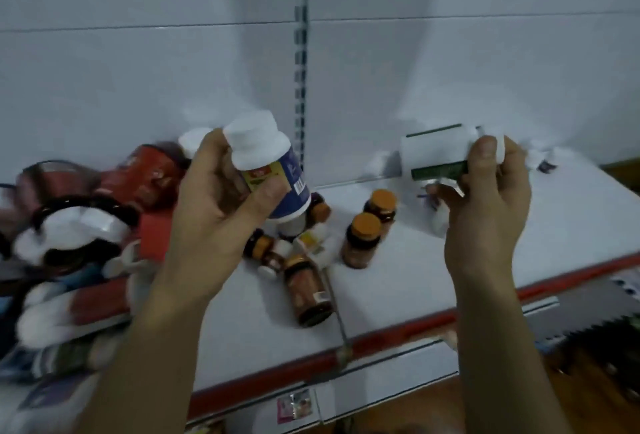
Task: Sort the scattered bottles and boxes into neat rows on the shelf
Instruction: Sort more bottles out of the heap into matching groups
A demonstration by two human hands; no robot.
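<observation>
You're barely started: your left hand [214,198] grips a blue-labelled bottle [277,170] and your right hand [485,205] a green-labelled bottle [433,153], both above the shelf [467,270], where amber bottles [360,239] and a blurred pile [86,225] lie unsorted.

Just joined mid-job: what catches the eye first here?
Two raised hands dominate: the left hand grips a blue-labelled white bottle at centre-left, the right hand holds a green-banded white bottle sideways at right. Between them on the shelf, two orange-capped amber bottles stand upright beside toppled ones; a blurred heap crowds the left.
</observation>
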